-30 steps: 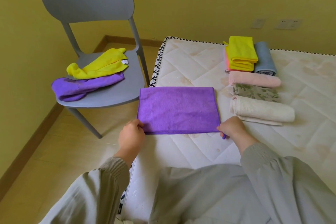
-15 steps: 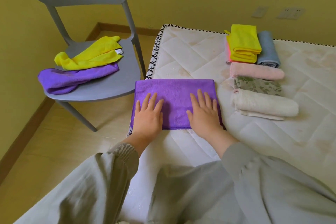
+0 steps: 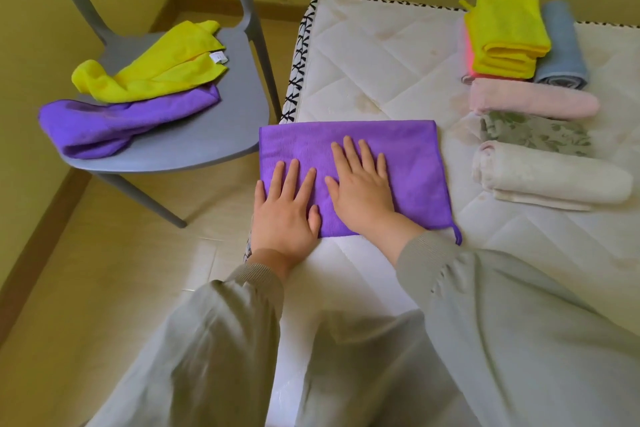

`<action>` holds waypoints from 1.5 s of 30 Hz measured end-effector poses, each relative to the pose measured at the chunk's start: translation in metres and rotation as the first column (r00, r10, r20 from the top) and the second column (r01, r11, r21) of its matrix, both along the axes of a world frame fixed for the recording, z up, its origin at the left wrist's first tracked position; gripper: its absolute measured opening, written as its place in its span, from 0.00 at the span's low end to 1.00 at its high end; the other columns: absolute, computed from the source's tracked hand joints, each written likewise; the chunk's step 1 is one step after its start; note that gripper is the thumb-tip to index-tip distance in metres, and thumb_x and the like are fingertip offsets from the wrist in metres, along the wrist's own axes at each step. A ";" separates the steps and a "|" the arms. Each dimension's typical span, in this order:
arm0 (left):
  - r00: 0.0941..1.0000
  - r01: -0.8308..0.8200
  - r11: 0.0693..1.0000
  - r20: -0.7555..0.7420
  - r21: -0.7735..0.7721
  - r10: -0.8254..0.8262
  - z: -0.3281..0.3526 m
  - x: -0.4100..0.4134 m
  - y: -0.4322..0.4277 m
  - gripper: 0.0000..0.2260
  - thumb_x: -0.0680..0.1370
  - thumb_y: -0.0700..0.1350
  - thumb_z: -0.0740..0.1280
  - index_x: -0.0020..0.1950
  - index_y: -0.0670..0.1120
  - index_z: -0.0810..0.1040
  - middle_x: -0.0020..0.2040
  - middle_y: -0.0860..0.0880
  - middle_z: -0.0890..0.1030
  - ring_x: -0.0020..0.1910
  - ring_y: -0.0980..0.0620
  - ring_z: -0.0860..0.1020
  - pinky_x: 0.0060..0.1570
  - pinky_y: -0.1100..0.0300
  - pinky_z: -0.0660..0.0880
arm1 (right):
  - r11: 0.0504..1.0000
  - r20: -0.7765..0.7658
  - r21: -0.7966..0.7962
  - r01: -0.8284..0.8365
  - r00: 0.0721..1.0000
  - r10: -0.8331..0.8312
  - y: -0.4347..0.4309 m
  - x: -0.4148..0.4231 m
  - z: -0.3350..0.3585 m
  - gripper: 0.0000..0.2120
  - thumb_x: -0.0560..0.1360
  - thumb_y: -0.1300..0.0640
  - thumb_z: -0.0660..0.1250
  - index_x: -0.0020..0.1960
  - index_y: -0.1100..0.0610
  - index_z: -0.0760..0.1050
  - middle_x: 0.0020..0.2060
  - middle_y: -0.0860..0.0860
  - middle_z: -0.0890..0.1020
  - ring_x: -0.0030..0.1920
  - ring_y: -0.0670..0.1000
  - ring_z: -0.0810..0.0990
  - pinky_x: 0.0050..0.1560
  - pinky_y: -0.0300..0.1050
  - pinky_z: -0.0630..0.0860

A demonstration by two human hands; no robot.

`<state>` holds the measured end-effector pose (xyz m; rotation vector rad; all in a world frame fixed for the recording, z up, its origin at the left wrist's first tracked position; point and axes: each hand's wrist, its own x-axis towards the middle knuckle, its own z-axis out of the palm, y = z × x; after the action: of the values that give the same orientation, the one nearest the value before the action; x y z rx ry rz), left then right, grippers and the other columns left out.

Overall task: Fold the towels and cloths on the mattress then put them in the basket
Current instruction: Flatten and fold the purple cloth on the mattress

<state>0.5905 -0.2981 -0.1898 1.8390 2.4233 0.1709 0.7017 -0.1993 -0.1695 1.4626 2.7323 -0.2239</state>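
Note:
A purple cloth (image 3: 408,156), folded into a rectangle, lies at the left edge of the white quilted mattress (image 3: 374,55). My left hand (image 3: 285,208) presses flat on its near left part, fingers straight. My right hand (image 3: 362,184) lies flat on its middle, fingers spread. To the right, folded pieces sit in a group: a yellow cloth (image 3: 504,28) on a pink one, a rolled blue towel (image 3: 562,45), a pink roll (image 3: 533,102), a leaf-patterned cloth (image 3: 536,132) and a cream towel (image 3: 554,173). No basket is in view.
A grey chair (image 3: 194,135) stands left of the mattress on the tiled floor. On its seat lie an unfolded yellow cloth (image 3: 156,69) and an unfolded purple cloth (image 3: 117,121). Yellow walls with a brown skirting board run behind.
One second ago both hands pinched the cloth's near corners; they then went flat on it. Since half a second ago, both hands have slid left across the cloth.

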 end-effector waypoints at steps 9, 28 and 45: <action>1.000 -0.008 1.000 0.001 0.002 0.008 -0.001 -0.002 0.000 0.28 0.76 0.54 0.51 0.76 0.48 0.62 0.76 0.44 0.62 0.76 0.41 0.56 0.70 0.39 0.57 | 0.977 0.021 0.074 0.202 0.979 -0.204 0.058 0.049 -0.013 0.28 0.80 0.46 0.47 0.78 0.54 0.51 0.77 0.51 0.53 0.77 0.52 0.50 0.75 0.57 0.46; 0.999 -0.036 0.998 -0.014 -0.054 0.035 0.009 0.002 0.003 0.27 0.75 0.54 0.51 0.72 0.47 0.67 0.73 0.44 0.67 0.73 0.41 0.62 0.69 0.38 0.56 | 0.963 -0.020 0.119 0.242 0.970 -0.241 0.039 0.061 -0.023 0.30 0.77 0.46 0.44 0.77 0.53 0.54 0.77 0.53 0.57 0.77 0.54 0.53 0.75 0.57 0.49; 0.992 0.121 0.990 0.039 -0.067 -0.119 0.004 0.015 0.089 0.33 0.75 0.61 0.37 0.79 0.51 0.51 0.79 0.51 0.50 0.78 0.48 0.46 0.73 0.44 0.42 | 0.953 -0.057 0.129 0.273 0.962 -0.268 0.042 0.058 -0.025 0.30 0.75 0.48 0.49 0.76 0.54 0.59 0.75 0.54 0.60 0.76 0.54 0.57 0.74 0.57 0.52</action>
<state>0.6050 -0.2090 -0.1856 1.9274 2.2578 0.1071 0.7601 -0.1569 -0.1949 1.8888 2.6138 -0.0736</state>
